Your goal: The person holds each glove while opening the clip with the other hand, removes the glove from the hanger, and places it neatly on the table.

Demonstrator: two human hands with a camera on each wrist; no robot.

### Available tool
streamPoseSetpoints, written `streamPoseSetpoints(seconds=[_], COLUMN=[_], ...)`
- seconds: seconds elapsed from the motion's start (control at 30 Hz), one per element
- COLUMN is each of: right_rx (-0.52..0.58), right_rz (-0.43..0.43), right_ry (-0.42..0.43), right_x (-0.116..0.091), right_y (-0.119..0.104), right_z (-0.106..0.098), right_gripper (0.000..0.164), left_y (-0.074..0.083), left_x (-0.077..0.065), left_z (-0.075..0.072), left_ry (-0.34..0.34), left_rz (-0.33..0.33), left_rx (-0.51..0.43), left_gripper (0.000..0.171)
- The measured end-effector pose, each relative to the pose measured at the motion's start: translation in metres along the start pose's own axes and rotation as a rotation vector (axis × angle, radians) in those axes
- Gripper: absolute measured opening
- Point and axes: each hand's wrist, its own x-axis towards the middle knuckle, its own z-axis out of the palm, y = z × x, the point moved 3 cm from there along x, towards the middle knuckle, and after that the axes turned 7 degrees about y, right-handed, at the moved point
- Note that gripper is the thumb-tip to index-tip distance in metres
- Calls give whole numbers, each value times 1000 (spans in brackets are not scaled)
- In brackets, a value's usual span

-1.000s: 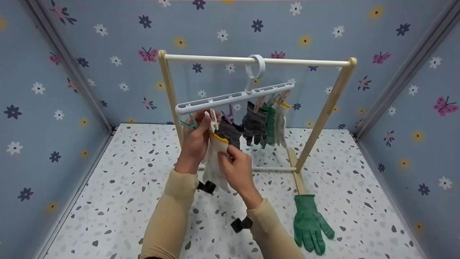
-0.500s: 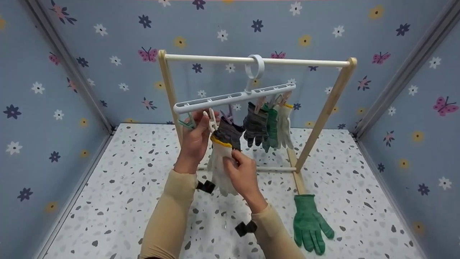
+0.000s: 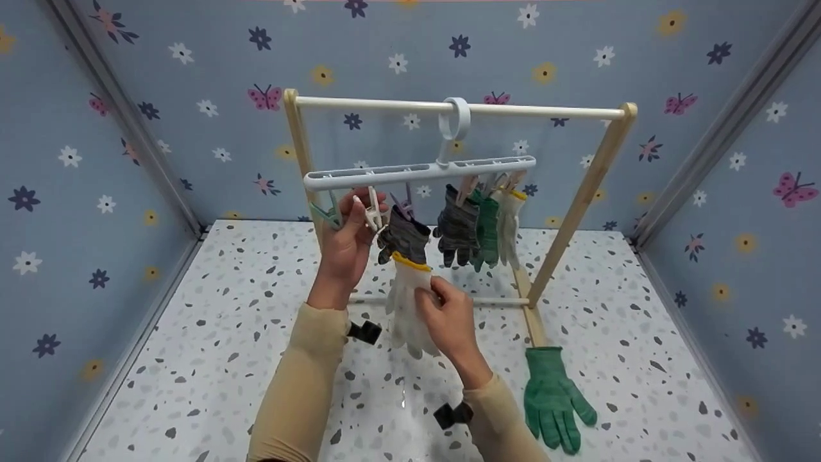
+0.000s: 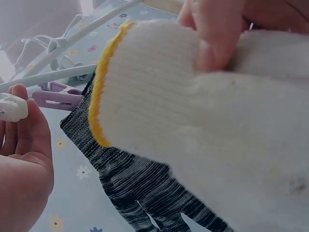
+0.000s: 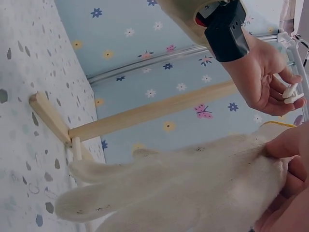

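My left hand (image 3: 343,253) pinches a white clothespin (image 3: 373,217) under the left part of the light-grey hanger (image 3: 385,174). My right hand (image 3: 450,317) grips a white knit glove (image 3: 409,301) near its yellow-edged cuff, fingers of the glove hanging down. In the left wrist view, the yellow cuff edge (image 4: 99,99) stands apart from the white clothespin. Behind that cuff a dark striped glove (image 3: 410,237) hangs from a purple clothespin (image 3: 405,205). The right wrist view shows the left hand's fingers curled at the clothespin, with the white glove spread below.
The hanger hooks over the white rod (image 3: 539,110) of a wooden rack (image 3: 580,192). On its right half hang another dark glove (image 3: 458,228), a green glove (image 3: 489,231) and a white glove (image 3: 509,228). A green clothespin (image 3: 328,213) hangs far left. Another green glove (image 3: 557,398) lies on the speckled surface.
My right hand has drawn the white glove down and to the right, away from the white clothespin. The hanger's left end has risen, so it hangs more level. My left hand stays at the clothespin.
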Motion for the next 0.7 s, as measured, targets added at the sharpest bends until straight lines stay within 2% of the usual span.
streamPoseSetpoints(seconds=[0.17, 0.4, 0.7], right_rx=[14, 59, 10], right_rz=[15, 24, 209], right_ry=[19, 43, 28], right_x=[-4, -14, -22], right_y=[5, 10, 23], right_z=[-7, -17, -36], right_gripper=[8, 5, 16], left_y=[-2, -4, 1], left_x=[2, 0, 2], left_z=[-2, -4, -3], left_ry=[21, 32, 36], left_rz=[9, -15, 3], left_rx=[-35, -82, -85], left_gripper=[35, 34, 32])
